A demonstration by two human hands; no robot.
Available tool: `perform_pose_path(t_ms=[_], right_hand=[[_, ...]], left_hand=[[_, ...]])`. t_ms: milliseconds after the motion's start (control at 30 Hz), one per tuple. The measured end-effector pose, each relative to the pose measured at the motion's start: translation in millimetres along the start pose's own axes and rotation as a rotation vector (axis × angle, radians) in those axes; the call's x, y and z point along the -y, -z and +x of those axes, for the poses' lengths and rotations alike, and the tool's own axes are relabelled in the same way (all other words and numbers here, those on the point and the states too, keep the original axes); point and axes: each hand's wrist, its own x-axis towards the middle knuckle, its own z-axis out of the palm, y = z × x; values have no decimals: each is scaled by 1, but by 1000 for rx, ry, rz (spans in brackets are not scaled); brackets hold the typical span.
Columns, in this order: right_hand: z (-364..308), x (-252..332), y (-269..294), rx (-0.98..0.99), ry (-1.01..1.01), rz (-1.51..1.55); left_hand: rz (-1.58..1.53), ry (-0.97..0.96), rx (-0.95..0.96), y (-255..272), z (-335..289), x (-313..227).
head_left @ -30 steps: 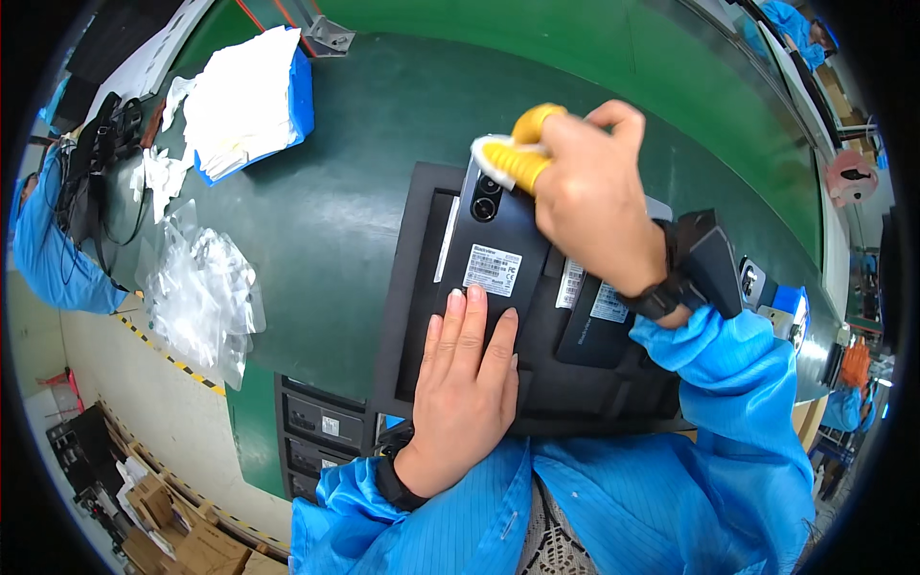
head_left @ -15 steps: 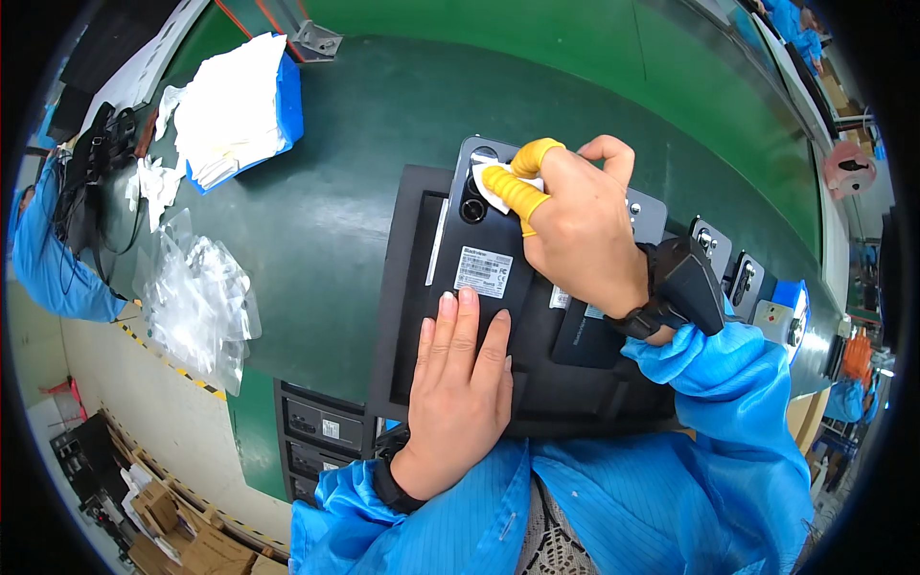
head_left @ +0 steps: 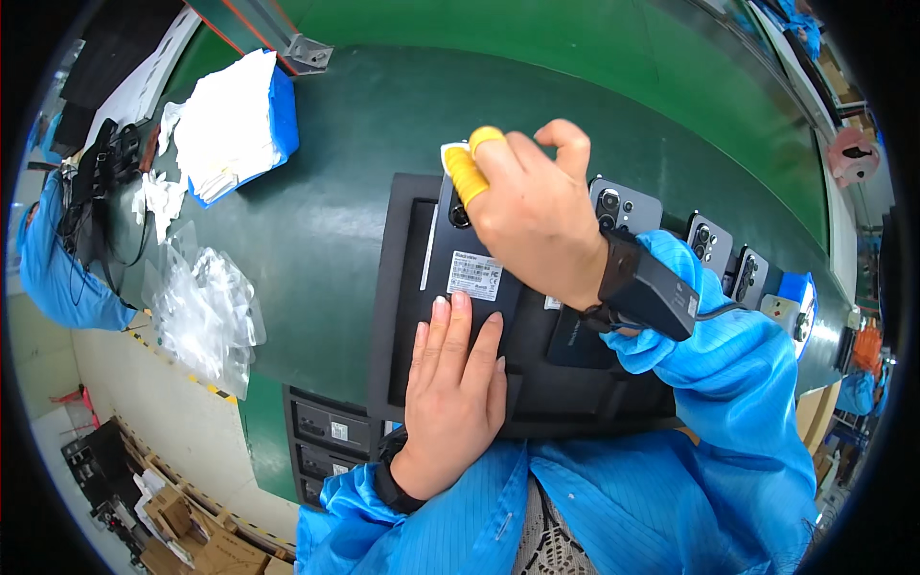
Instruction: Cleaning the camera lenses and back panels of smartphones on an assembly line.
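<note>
A dark phone [head_left: 470, 242], back up with a white printed label on it, lies in a black foam tray [head_left: 391, 278]. Flat on its lower part rests my left hand [head_left: 452, 383], fingers stretched out. My right hand [head_left: 537, 206] is at the phone's camera end, with yellow finger cots [head_left: 468, 177] on some fingers. Its fingers pinch a small white wipe [head_left: 448, 151] against the top left corner of the phone. The hand hides most of the camera area; one lens edge shows beside the fingers.
More phones stand to the right: a grey one [head_left: 637, 204], then two others [head_left: 709, 240] [head_left: 750, 275]. A blue box of white wipes [head_left: 230, 129] sits far left, above clear plastic bags [head_left: 201, 316]. Black trays [head_left: 331, 424] are stacked below the table's front edge.
My right hand has slid with the wipe from the camera lenses up and left to the phone's top corner. The left hand stays flat on the phone. The whole view has shifted slightly.
</note>
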Motion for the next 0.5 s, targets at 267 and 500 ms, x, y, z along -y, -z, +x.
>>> perform_pose_path(t_ms=[267,500], right_hand=[[-6,-5,4,-22,-106,99],[-19,1,17,46,-169,148]], left_hand=[[5,7,-10,0,0,1],[5,-4,1,-1,-1,0]])
